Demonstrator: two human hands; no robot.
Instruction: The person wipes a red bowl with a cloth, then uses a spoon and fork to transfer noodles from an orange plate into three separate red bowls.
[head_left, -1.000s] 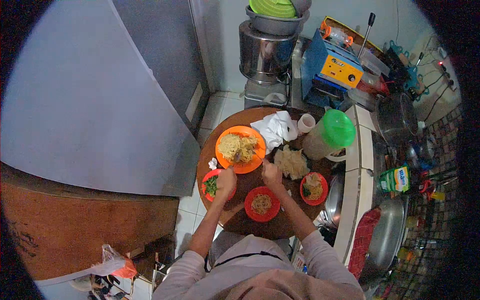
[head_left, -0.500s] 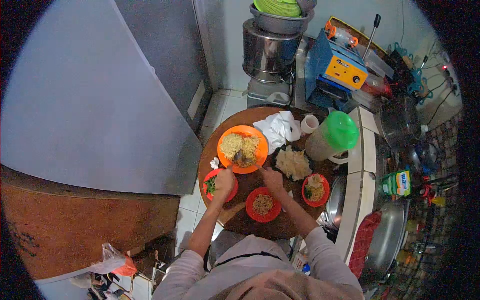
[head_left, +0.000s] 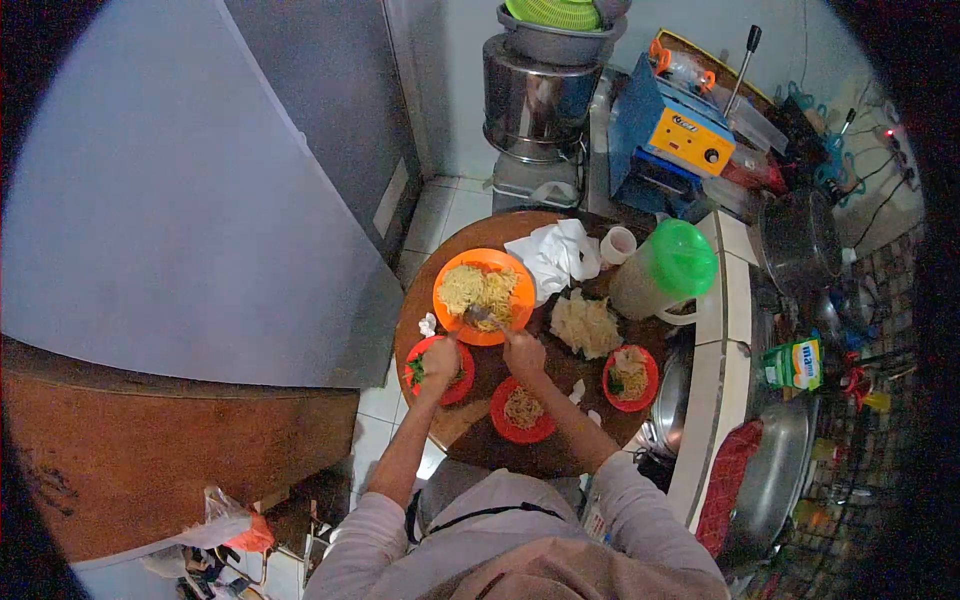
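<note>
Dim, bluish indoor light; heavy fisheye warping, black vignette corners, soft detail.

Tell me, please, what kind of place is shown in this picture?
Probably a small food-stall or home kitchen. A round wooden table holds an orange plate of noodles and small red bowls; a big steel pot and a green-lidded jug stand nearby.

Left hand [head_left: 438, 357] covers much of the small red plate [head_left: 455, 385]; utensil [head_left: 483, 319] type too small to tell; black vignette cuts the view at 3 o'clock.
</note>
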